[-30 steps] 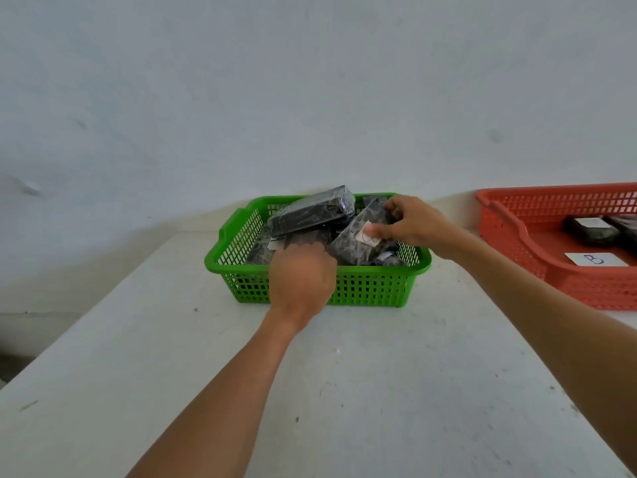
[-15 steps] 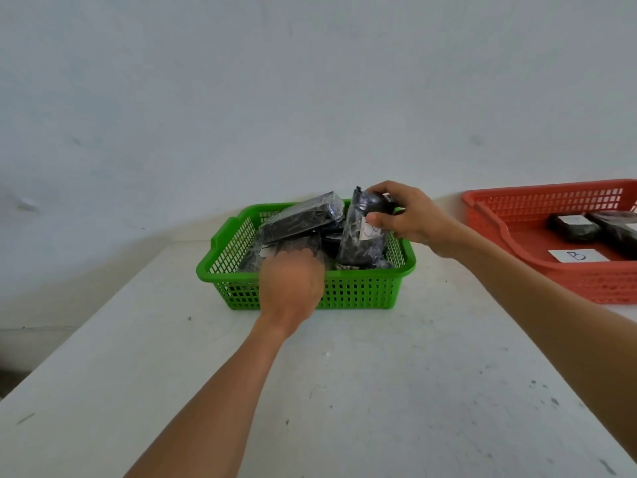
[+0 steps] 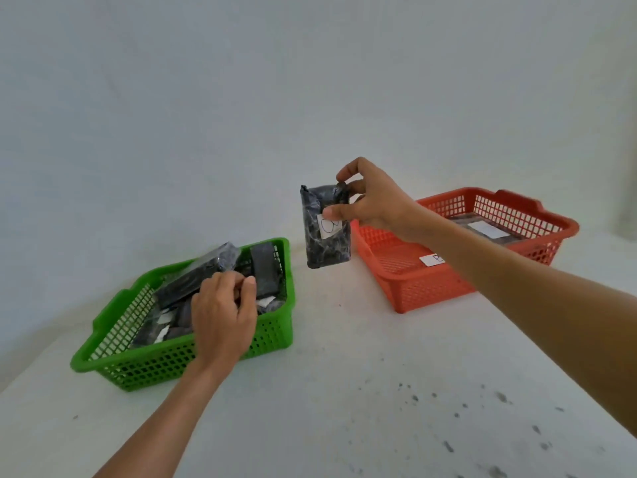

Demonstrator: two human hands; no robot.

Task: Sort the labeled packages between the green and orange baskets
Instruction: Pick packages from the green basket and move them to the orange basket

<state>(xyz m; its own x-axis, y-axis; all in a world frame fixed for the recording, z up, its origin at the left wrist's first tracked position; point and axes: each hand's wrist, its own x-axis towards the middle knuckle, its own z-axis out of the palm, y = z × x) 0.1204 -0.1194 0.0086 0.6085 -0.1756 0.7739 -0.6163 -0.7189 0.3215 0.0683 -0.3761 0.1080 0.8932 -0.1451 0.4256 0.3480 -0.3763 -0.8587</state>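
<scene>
The dark wrapped package (image 3: 325,229) hung upright in the air, between the green basket (image 3: 272,339) and the orange basket (image 3: 406,288), closer to the orange one. The right hand (image 3: 374,201) was clamped on its top end, thumb on the front and fingers behind. Held this way, the white label (image 3: 329,225) faced the person, likely so it could be read. A round mark was on the label, but I could not tell what it said.

The left hand (image 3: 222,315) was down in the green basket, its fingers curled together around another dark package (image 3: 198,276) that leaned on the pile. More packages lay under it.

The orange basket had a white card (image 3: 431,259) on its floor and a package (image 3: 482,229) at the back. Its near wall stood between the hanging package and the floor inside, so the package would need to go over it. The white table (image 3: 344,391) had dark specks on it
</scene>
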